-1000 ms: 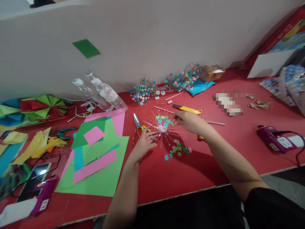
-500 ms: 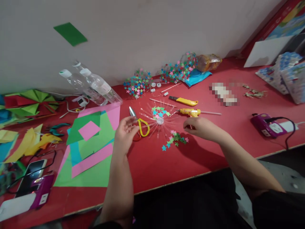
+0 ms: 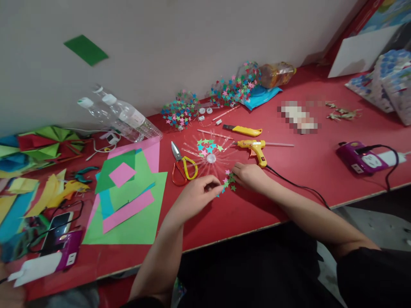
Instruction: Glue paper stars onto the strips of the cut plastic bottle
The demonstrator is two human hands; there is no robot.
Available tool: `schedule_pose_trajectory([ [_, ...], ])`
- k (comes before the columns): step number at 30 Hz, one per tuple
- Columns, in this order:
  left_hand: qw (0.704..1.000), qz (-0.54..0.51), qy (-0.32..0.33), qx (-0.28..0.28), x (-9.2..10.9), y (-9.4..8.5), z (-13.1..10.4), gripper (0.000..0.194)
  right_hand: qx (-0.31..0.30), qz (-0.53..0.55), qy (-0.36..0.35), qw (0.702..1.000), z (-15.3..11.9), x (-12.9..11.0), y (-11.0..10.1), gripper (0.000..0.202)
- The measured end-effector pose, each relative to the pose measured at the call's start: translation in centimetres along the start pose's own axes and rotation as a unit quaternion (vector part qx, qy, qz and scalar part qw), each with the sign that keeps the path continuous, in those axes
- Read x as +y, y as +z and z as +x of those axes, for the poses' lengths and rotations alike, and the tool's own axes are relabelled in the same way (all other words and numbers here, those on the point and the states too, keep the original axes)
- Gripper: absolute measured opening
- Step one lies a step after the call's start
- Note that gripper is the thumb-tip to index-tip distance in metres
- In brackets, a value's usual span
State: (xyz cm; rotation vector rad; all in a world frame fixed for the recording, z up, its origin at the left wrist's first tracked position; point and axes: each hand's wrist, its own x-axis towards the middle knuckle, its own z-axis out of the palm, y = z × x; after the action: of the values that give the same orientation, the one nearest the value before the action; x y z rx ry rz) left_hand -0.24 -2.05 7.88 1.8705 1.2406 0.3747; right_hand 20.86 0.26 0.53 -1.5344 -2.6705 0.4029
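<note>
Head view, from the near edge of the red table outward: the left hand is arched low, thumb and forefinger curving round a gap, their tips at the near-left end of a small spread of loose paper stars; whether a star sits between those tips I cannot tell. The right hand has its fingers bent together at the spread's far-right side, and what they grasp, if anything, is hidden. The stars thus lie between the two sets of fingertips, strung slantwise from near left to far right, one hand at each end and neither plainly the nearer. Just beyond, a little to the left, fans a clear spoked piece with a round hub: ahead of the left fingers, leftward and slightly farther off from the right ones. Another group of stars lies at its far side. Scissors rest left of it, handles toward the person; a yellow glue gun rests right, nozzle toward the spokes. Past these come a yellow cutter and, farthest, star-covered clusters near the wall.
</note>
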Motion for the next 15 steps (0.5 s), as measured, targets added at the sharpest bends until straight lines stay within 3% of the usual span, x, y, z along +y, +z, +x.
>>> schedule_pose_trajectory([
  [7,0.999,0.016,0.029,0.038,1.2,-0.4,1.9,0.016,0.016,-0.002,0.023,1.000,0.4,-0.2,0.7,0.036],
  [11,0.999,0.009,0.017,0.025,0.9,0.0,1.8,0.018,0.017,-0.006,0.018,1.000,0.8,-0.7,1.6,0.037],
  [15,0.998,-0.020,0.023,0.049,0.3,-0.1,1.7,0.016,0.018,-0.010,0.002,1.000,0.8,-0.7,2.1,0.032],
])
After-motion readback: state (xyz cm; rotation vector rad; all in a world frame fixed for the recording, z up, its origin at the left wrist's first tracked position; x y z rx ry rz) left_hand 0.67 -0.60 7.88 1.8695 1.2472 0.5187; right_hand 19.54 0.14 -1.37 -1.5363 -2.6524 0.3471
